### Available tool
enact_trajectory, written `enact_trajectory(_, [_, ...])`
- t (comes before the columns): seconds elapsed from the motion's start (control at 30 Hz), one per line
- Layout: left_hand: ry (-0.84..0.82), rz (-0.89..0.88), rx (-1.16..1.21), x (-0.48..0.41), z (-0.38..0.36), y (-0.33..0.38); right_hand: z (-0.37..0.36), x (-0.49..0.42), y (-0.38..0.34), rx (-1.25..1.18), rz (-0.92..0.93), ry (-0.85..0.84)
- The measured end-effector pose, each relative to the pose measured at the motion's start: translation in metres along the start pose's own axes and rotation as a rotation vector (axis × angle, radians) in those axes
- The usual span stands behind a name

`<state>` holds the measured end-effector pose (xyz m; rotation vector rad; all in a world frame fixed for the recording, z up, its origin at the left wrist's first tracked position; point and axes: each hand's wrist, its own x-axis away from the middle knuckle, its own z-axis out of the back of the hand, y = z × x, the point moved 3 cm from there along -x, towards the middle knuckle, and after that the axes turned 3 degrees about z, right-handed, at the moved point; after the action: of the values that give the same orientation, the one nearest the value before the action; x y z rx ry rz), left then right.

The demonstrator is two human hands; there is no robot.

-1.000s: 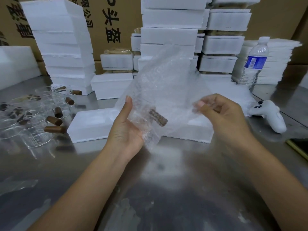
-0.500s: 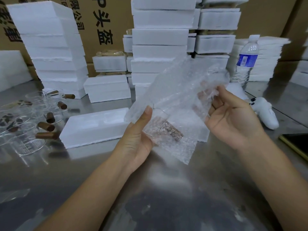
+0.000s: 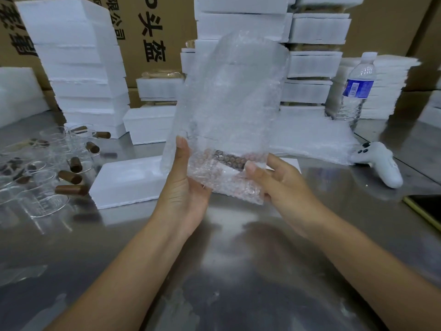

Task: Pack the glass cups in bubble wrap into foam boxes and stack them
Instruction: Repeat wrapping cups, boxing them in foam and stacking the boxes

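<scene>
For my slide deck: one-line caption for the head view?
Left hand and right hand hold a bubble-wrapped glass cup near an open foam box.

Above the middle of the worktop (image 3: 226, 259) the bubble wrap (image 3: 229, 111) stands upright between the two hands, left hand (image 3: 183, 187) on its left edge, right hand (image 3: 284, 187) on its lower right. A cup (image 3: 230, 160) sits inside its lower part. Just behind the left hand a foam box (image 3: 126, 180) lies on the worktop, with loose glass cups (image 3: 43, 177) to its left. Stacks of foam boxes (image 3: 78, 68) stand along the back, before cardboard boxes (image 3: 152, 32). At the right, a water bottle (image 3: 356, 89) stands behind a controller (image 3: 379, 163); a phone (image 3: 427, 209) lies at the right edge.
</scene>
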<state>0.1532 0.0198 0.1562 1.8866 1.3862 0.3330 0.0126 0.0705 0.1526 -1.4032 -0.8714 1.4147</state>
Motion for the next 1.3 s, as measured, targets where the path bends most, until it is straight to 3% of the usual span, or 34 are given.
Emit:
enact_trajectory(0.2, [0.067,0.055,-0.058,0.001,0.002,-0.007,0.009,-0.004,-0.001,-0.028,0.08,0.251])
enact_trajectory(0.33, [0.013,0.045,-0.134,0.001,-0.001,-0.009,0.015,-0.006,-0.003,-0.059,0.094,0.343])
enact_trajectory(0.53, [-0.083,0.082,-0.313,0.007,-0.005,-0.017,0.018,-0.003,-0.009,-0.031,0.158,0.38])
enact_trajectory(0.7, [0.048,0.056,-0.578,0.008,0.0,-0.018,0.018,-0.003,-0.009,-0.028,0.131,0.377])
enact_trajectory(0.93, [-0.129,-0.092,-0.99,0.016,-0.008,-0.018,0.03,0.0,-0.017,0.158,0.207,0.426])
enact_trajectory(1.03, [-0.134,-0.112,-1.001,0.015,-0.009,-0.019,0.026,0.002,-0.023,0.253,0.296,0.364])
enact_trajectory(1.17, [-0.086,-0.129,-0.99,0.014,-0.007,-0.018,0.01,0.007,-0.029,0.424,0.392,0.156])
enact_trajectory(1.3, [-0.082,-0.178,-1.004,0.014,-0.006,-0.016,0.004,0.007,-0.022,0.481,0.336,0.048])
